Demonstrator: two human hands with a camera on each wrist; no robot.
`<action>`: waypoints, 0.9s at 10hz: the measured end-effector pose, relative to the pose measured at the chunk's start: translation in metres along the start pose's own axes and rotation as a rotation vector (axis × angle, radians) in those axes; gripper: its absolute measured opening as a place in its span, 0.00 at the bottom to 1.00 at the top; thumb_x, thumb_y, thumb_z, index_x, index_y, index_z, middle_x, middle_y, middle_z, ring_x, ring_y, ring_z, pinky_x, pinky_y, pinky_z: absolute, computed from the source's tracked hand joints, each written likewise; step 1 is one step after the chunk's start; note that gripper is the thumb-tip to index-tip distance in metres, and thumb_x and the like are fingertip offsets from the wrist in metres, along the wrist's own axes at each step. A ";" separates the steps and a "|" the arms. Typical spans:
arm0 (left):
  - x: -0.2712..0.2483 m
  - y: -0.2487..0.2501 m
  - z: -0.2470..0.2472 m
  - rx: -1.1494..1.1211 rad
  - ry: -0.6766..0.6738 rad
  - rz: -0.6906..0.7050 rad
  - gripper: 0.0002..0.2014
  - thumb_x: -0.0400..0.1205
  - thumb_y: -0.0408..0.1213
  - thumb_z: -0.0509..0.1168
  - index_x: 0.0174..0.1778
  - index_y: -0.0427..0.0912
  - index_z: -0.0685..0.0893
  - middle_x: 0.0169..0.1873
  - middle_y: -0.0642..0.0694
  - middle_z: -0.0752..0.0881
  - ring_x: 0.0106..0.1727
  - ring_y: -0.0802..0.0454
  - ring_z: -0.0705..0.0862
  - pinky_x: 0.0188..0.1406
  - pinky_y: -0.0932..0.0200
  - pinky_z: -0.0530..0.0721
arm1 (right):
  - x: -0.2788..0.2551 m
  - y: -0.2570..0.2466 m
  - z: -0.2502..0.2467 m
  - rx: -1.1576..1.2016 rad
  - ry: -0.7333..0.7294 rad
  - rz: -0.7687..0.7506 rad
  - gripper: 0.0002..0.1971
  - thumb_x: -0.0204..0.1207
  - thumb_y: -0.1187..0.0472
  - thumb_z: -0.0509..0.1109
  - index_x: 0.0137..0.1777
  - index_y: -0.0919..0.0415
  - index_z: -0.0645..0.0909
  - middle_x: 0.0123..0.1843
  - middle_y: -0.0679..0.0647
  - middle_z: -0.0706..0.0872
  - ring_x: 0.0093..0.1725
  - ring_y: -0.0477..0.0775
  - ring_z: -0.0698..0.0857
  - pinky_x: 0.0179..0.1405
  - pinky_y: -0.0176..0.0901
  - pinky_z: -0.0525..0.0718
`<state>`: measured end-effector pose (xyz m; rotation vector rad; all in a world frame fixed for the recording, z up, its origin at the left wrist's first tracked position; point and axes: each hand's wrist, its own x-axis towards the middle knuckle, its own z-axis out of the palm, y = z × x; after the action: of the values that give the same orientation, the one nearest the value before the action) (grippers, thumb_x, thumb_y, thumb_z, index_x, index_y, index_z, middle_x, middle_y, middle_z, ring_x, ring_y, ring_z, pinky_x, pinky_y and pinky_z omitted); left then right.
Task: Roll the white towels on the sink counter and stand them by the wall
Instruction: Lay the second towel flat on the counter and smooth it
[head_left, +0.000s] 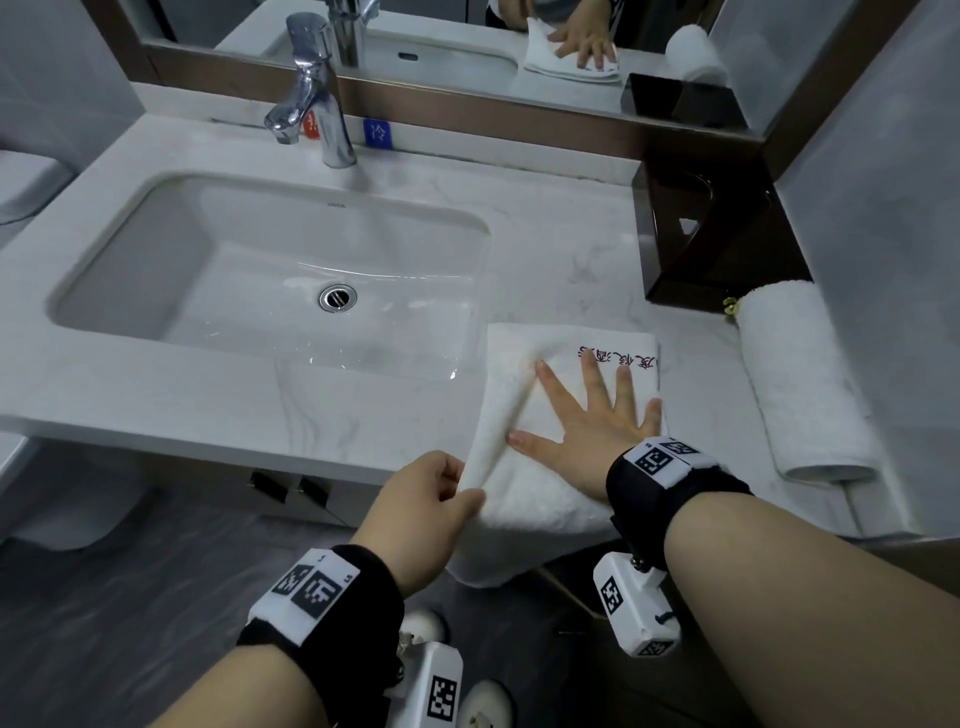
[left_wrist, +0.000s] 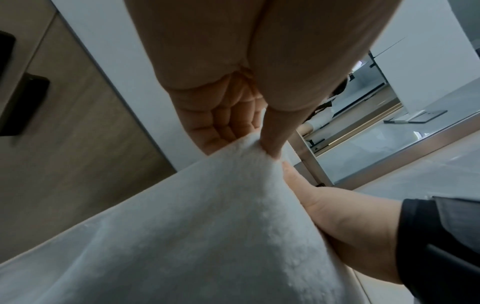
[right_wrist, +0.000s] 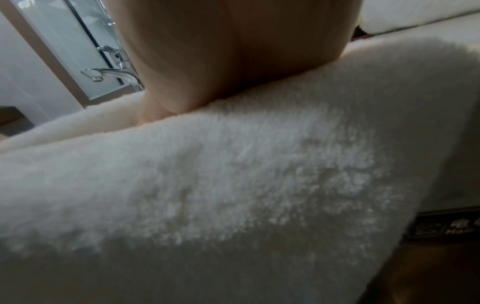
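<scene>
A white towel (head_left: 524, 410) with red lettering lies folded on the counter to the right of the sink, its near end hanging over the front edge. My right hand (head_left: 592, 421) lies flat on it with fingers spread. My left hand (head_left: 441, 493) pinches the towel's near left edge between thumb and fingers; the left wrist view shows that pinch on the towel (left_wrist: 207, 226), with my right hand (left_wrist: 345, 222) beside it. In the right wrist view the towel (right_wrist: 233, 185) fills the picture under my palm (right_wrist: 233, 51). A rolled white towel (head_left: 800, 384) lies along the right wall.
The sink basin (head_left: 270, 270) with a chrome faucet (head_left: 317, 98) takes up the left counter. A dark wooden box (head_left: 711, 228) stands at the back right corner, next to the rolled towel. A mirror (head_left: 467, 41) runs along the back. Marble counter (head_left: 561, 249) lies bare behind the towel.
</scene>
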<state>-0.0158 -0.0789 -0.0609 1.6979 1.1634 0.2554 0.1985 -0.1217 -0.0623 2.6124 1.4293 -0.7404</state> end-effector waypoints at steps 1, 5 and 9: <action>-0.001 -0.004 0.001 0.051 -0.008 -0.001 0.06 0.84 0.44 0.65 0.43 0.48 0.79 0.35 0.52 0.86 0.38 0.56 0.83 0.35 0.59 0.75 | 0.000 0.000 0.000 -0.005 0.004 0.000 0.46 0.49 0.09 0.37 0.65 0.16 0.19 0.81 0.41 0.19 0.80 0.61 0.22 0.74 0.75 0.29; 0.004 -0.005 0.008 0.036 0.053 -0.024 0.10 0.87 0.48 0.59 0.43 0.49 0.76 0.37 0.51 0.84 0.38 0.56 0.82 0.35 0.60 0.74 | 0.000 0.000 0.000 -0.018 -0.004 0.004 0.43 0.54 0.12 0.41 0.62 0.16 0.17 0.81 0.42 0.19 0.80 0.61 0.22 0.75 0.75 0.29; 0.001 0.011 0.000 0.085 0.136 -0.077 0.04 0.82 0.41 0.66 0.42 0.47 0.79 0.36 0.49 0.86 0.39 0.48 0.85 0.43 0.47 0.85 | 0.000 0.001 0.001 -0.011 -0.011 -0.010 0.46 0.54 0.11 0.41 0.68 0.19 0.20 0.81 0.42 0.19 0.80 0.61 0.21 0.74 0.75 0.29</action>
<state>-0.0093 -0.0780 -0.0526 1.7266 1.3541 0.2812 0.1994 -0.1227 -0.0634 2.5910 1.4408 -0.7441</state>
